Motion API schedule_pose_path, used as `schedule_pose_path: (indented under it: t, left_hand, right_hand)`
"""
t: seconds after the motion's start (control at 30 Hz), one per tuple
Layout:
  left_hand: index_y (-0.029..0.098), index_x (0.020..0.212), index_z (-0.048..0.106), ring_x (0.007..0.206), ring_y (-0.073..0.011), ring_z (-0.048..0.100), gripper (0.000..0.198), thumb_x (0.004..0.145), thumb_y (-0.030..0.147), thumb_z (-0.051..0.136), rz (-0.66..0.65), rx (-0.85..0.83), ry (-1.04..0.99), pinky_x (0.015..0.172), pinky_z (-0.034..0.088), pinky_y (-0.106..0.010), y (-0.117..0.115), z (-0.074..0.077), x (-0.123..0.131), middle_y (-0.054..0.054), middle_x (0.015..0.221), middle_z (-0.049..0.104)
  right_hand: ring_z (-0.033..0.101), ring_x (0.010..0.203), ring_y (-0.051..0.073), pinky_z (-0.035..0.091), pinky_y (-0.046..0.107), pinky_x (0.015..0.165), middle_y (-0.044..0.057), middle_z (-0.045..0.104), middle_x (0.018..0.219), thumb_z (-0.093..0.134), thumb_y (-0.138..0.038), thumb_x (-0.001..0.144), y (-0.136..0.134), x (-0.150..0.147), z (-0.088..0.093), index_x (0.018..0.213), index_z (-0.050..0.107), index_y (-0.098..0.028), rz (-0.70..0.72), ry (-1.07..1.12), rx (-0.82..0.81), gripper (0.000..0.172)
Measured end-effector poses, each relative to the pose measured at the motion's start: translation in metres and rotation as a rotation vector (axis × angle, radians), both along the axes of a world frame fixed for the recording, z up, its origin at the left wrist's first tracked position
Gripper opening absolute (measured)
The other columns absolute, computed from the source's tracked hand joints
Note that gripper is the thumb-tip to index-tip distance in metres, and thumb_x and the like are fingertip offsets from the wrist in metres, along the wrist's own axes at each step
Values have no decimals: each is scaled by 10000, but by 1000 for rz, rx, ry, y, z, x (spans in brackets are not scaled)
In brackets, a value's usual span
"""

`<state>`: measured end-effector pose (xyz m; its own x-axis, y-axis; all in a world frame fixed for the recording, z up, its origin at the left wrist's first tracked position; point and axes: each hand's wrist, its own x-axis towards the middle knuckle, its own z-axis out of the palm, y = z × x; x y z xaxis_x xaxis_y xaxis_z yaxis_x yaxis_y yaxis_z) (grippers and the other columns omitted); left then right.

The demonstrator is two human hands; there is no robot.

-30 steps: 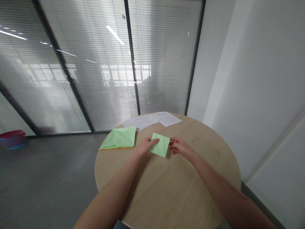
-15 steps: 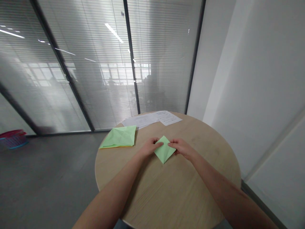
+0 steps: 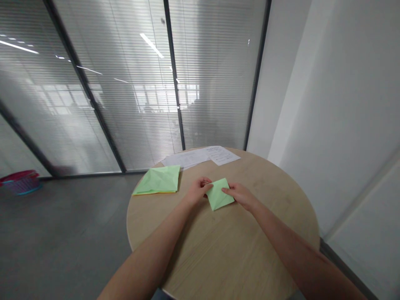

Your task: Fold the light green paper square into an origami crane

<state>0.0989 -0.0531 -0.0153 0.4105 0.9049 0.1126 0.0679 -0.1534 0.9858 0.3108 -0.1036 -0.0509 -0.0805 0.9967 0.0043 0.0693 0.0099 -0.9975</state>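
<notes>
A small square of folded green paper (image 3: 219, 196) is held between my two hands over the middle of the round table (image 3: 225, 250). My left hand (image 3: 199, 188) pinches its left edge, thumb on top and fingers curled behind. On the opposite side, my right hand (image 3: 240, 194) grips the right edge with its thumb lying on the paper's face. The fingers under the paper are partly hidden. Faint crease lines show on the square, which sits slightly turned, one corner pointing toward me.
A stack of larger creased green paper (image 3: 161, 179), with a yellow edge beneath, lies at the table's left. Printed white sheets (image 3: 221, 155) lie at the far edge. A red and blue basket (image 3: 23, 182) stands on the floor at far left. A glass partition with blinds (image 3: 140, 104) rises behind.
The green square has turned from a diamond position to a more upright square between my hands. My left fingers have shifted at its left edge. The view has moved slightly.
</notes>
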Motion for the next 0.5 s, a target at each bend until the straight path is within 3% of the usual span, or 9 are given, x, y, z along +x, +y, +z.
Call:
schedule_pose_path:
  t: [0.33,0.5]
  left_hand:
    - [167,858,694,663,-157,624,286,719,376,832,7,-20,-28,578,538,-275,0,4,-1,-21,767,661]
    - [172,868,701,660,-165,637,270,780,424,741,44,-38,-89,575,535,-278,0,4,-2,-29,760,671]
  right_hand:
    - [733,901,257,561,370,827,133,787,1059,768,-550,760,3,2,-1,1037,768,-139,-50,-1,52,495]
    - [734,941,267,570,385,861,127,784,1062,748,-535,780,3,2,0,1022,762,-158,-85,20,62,448]
